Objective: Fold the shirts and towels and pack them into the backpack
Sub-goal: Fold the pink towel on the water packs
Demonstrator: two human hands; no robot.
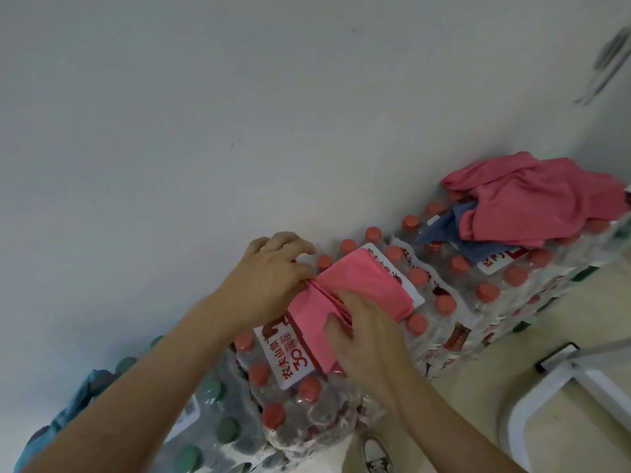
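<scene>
A folded pink towel lies on top of a shrink-wrapped pack of red-capped water bottles against the wall. My left hand pinches the towel's far left end at the fold. My right hand presses on the towel's near side, fingers bent over the stacked layers. At the far right, a crumpled pink cloth lies heaped over a blue cloth on another bottle pack. No backpack is in view.
A white wall fills the upper view. A pack of green-capped bottles sits at lower left, with a teal cloth at its edge. A white frame stands at lower right on the pale floor, and a shoe shows at the bottom.
</scene>
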